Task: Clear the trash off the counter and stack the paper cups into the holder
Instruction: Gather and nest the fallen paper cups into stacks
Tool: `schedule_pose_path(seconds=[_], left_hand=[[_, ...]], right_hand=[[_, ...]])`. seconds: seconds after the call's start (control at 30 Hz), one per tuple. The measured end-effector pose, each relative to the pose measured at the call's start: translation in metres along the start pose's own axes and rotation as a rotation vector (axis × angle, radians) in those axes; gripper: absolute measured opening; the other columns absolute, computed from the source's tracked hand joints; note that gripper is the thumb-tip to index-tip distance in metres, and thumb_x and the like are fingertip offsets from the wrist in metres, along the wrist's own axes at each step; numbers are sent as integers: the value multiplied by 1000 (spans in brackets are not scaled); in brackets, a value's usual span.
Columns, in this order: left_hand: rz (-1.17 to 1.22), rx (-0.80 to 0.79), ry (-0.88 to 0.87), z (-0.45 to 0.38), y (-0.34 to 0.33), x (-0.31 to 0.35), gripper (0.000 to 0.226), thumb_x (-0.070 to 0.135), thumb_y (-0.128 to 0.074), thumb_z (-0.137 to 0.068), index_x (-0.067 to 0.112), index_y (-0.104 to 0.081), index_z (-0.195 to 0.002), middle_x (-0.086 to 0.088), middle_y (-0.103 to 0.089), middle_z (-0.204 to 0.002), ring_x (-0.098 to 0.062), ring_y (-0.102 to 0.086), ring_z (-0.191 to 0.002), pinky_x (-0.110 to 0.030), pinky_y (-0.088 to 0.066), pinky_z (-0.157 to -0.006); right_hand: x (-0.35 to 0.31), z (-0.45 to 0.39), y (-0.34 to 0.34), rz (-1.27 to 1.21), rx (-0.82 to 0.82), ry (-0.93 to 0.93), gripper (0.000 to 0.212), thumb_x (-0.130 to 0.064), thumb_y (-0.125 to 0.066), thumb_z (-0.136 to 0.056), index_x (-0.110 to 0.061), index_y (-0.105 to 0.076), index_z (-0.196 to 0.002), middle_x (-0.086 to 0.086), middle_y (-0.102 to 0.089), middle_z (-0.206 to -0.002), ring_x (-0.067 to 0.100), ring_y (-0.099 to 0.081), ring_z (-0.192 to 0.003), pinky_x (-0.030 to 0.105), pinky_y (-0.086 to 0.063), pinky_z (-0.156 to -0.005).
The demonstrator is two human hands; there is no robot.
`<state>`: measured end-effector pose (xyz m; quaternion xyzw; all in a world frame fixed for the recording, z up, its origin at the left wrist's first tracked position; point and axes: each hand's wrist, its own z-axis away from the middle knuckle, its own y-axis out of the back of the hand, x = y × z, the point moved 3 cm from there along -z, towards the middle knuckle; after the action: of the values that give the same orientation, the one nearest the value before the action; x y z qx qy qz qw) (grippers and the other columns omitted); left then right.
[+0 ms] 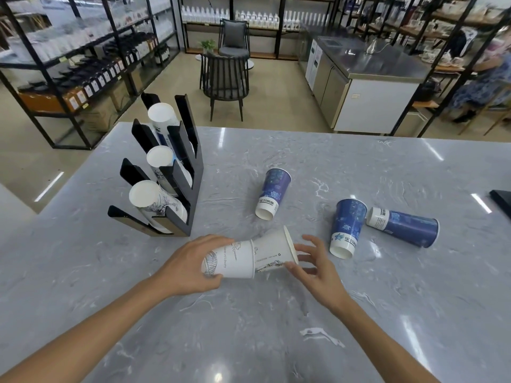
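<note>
The grey marbled counter (276, 313) fills most of my view, with shelving and a chair on the floor beyond its far edge. At its left stands the black cup holder (190, 189), three slanted slots in a row, each with a stack of white cups (154, 200) lying in it, bottoms toward me.

To the right of centre lie three blue cups on their sides. One purple-blue cup (272, 193) lies alone in the middle of the counter. Two darker ones sit further right: the nearer blue cup (345, 228) points its white base toward me, and the far-right blue cup (403, 226) lies crosswise, its base just beside the other's rim.

Close in front of me, my left hand (190, 264) has its fingers wrapped around a white printed cup (232, 261), held sideways above the counter. A second white cup (272, 251) is pushed partly into it. My right hand (318, 264) has its fingers spread loosely, the tips touching that second cup's rim.
</note>
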<state>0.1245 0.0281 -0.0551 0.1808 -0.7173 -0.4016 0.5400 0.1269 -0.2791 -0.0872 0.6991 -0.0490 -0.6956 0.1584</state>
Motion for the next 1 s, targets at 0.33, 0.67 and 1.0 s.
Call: schedule_pose_path(seconds=[0.33,0.67,1.0], left_hand=[[45,28,-115,-4,-5,15,77,21,-79,-66,33,-56,-138,26,-57,-131,1,-57,-122,-20,-48,-99],[24,26,-146,-10,-8,30,73,23,-79,-69,34,-57,-137,21,-58,-133,1,-57,-121,-29,-52,-96],[63,52,-134,1,-16,17,86,25,-79,-69,37,-42,-145,18,-47,-133,-9,-56,-122,-34,-53,-96]], right_hand=[[-27,-22,13,496,-437,106,99,-56,-82,-75,-61,-17,-149,-13,-60,-129,3,-66,-105,27,-58,-88],[-33,-19,-11,524,-373,248,102,-60,-85,-71,-43,-26,-152,-18,-49,-147,0,-47,-134,26,-53,-99],[-46,-17,-26,312,-331,283,115,-46,-93,-68,-36,-21,-157,-16,-42,-151,5,-53,-129,21,-54,-93]])
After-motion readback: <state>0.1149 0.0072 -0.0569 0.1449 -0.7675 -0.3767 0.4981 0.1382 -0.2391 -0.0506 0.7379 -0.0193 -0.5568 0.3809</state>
